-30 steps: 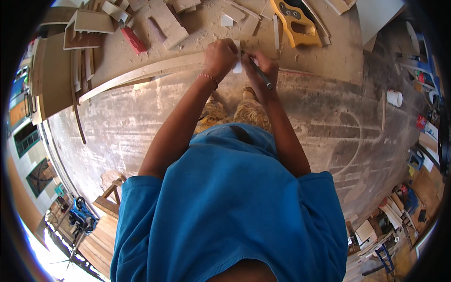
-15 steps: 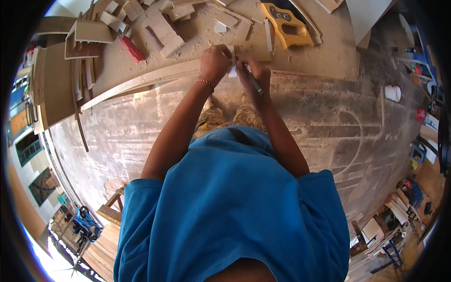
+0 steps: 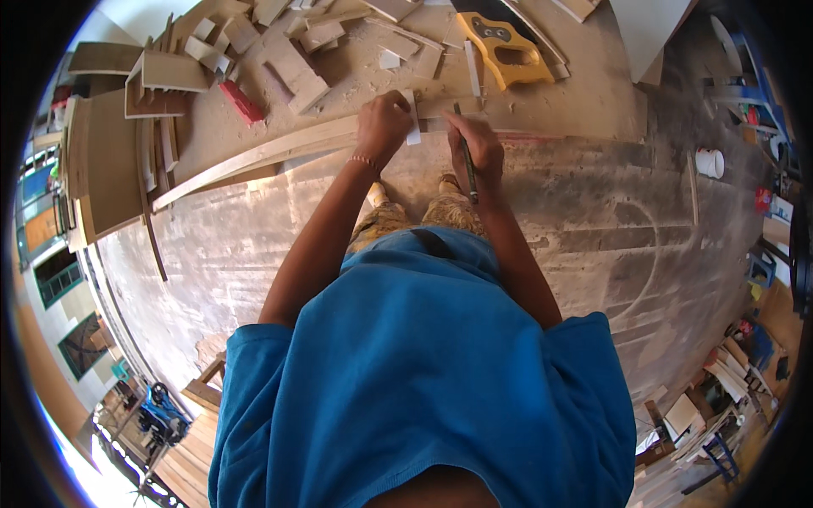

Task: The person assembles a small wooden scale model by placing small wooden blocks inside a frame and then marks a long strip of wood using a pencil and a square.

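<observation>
My left hand (image 3: 384, 127) is closed at the near edge of the workbench, its curled fingers gripping a small white strip (image 3: 413, 120). That strip lies across a long pale wooden batten (image 3: 269, 154) along the bench edge. To its right, my right hand (image 3: 479, 151) is closed on a dark pencil (image 3: 468, 165), held upright-slanted and apart from the strip. The pencil's upper end sticks out beyond my fingers. Which end is the tip is too small to tell.
A yellow-handled handsaw (image 3: 506, 55) lies beyond my right hand. Farther left are a red utility knife (image 3: 240, 103), wood offcuts (image 3: 296, 72) and shavings. Boards (image 3: 106, 161) stack at the left. A white bucket (image 3: 710, 163) sits on the floor (image 3: 593, 212) at right.
My right hand has drawn back to the right and toward me, off the white strip, and the pencil has turned steeper. My left hand stays at the strip.
</observation>
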Demonstrator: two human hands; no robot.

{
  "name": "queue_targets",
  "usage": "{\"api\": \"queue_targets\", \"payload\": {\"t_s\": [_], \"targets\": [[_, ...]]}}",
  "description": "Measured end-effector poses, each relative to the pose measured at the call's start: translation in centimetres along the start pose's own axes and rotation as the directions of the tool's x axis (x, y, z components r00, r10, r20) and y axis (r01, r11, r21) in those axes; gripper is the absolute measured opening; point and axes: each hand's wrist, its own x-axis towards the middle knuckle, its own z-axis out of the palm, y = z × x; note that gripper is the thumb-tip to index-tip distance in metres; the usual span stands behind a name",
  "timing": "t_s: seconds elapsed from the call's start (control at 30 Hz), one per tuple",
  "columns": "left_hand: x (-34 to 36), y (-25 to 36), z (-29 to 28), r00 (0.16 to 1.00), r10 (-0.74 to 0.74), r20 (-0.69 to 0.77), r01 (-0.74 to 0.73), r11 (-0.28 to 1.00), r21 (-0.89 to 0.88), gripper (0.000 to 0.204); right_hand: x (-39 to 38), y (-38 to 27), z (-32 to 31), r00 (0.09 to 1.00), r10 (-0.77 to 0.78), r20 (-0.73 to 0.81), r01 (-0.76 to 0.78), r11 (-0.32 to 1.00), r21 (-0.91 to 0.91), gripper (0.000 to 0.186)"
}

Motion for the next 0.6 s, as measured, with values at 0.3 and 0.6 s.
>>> {"api": "queue_targets", "payload": {"t_s": [0.3, 0.6], "targets": [[-1.8, 0.8, -0.9, 0.975, 0.142, -0.172, -0.114, 0.980, 0.162, 0.036, 3.7, 5.3, -0.8, 0.961, -0.200, 0.193, 0.231, 0.961, -0.151, 0.024], [-1.2, -1.4, -3.4, 0.847, 0.461, -0.266, -0.361, 0.865, 0.350, 0.024, 4.3, 4.6, -1.9, 0.905, -0.328, 0.270, 0.384, 0.903, -0.190, 0.012]]}}
